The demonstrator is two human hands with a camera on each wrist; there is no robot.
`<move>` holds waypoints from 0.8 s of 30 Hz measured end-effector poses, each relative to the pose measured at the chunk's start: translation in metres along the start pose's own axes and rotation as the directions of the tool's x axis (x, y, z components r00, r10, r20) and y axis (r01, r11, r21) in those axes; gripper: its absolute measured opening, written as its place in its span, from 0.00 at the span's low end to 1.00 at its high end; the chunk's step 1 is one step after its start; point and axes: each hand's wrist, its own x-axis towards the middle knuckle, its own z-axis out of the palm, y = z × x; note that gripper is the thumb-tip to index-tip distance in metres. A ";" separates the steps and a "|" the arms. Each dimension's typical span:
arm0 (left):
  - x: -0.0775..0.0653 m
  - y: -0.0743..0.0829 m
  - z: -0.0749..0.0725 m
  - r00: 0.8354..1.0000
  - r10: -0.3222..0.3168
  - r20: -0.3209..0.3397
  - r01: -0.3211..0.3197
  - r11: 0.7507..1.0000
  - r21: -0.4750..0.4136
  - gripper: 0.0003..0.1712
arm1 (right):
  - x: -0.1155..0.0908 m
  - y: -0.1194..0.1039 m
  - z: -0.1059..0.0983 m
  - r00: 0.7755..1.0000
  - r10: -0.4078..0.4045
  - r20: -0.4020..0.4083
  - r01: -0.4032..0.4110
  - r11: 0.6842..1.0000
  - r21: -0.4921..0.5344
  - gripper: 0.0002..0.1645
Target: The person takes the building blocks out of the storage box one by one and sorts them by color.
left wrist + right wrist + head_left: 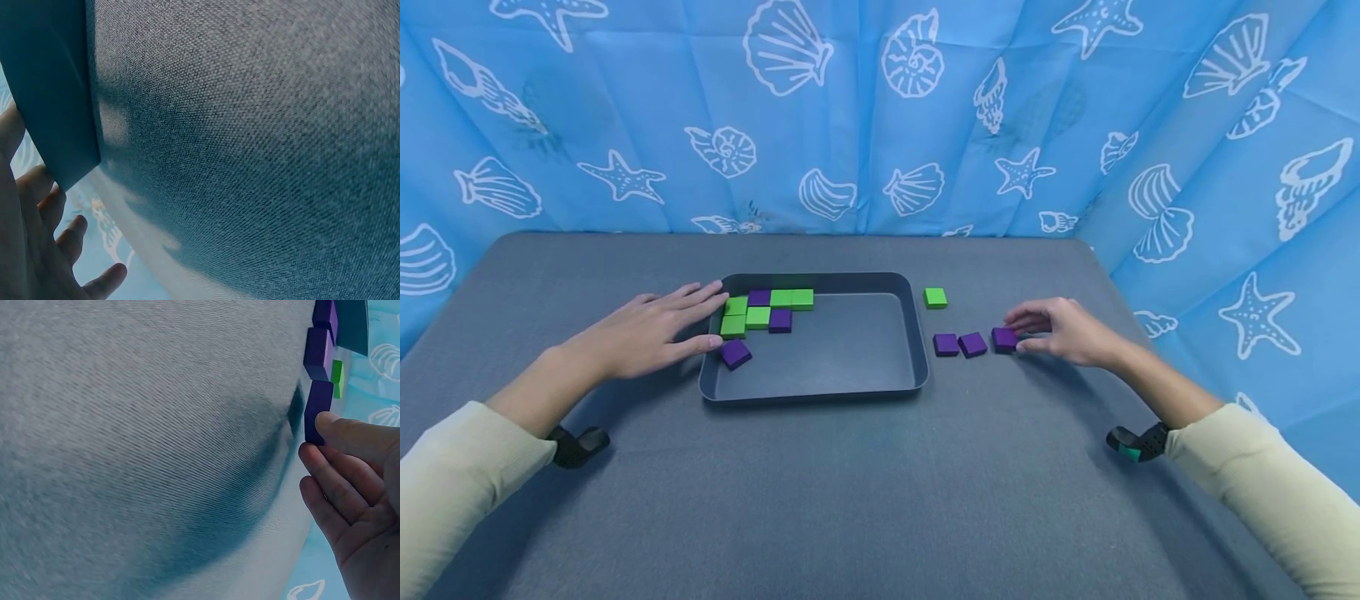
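Note:
A dark tray (850, 385) sits mid-table, with green blocks (757, 317) and purple blocks (780, 320) packed in its far left corner. One purple block (735, 353) lies loose and turned below them. My left hand (718, 317) rests flat on the tray's left rim with fingers straight and the thumb close to that loose block. To the right of the tray, my right hand (1017, 332) pinches the rightmost purple block (1004, 338) between thumb and fingers on the table. In the right wrist view the thumb (337, 428) presses this block (317, 406).
Two more purple blocks (946, 344) (972, 343) lie in a row beside the held one. A single green block (935, 297) sits behind them. The grey table (880, 500) is backed by a blue shell-print curtain (880, 117). The tray wall (50, 94) fills the left wrist view's corner.

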 end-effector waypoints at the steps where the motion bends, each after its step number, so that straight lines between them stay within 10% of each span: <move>1: 0.000 0.000 0.000 1.000 0.001 0.000 -0.001 1.000 0.000 0.44 | 0.000 0.001 0.001 1.000 0.000 -0.001 0.000 1.000 0.001 0.26; 24: 0.000 -0.001 0.002 1.000 -0.012 0.004 0.012 1.000 -0.014 0.44 | 0.005 0.001 0.001 1.000 0.003 0.010 -0.003 1.000 0.002 0.27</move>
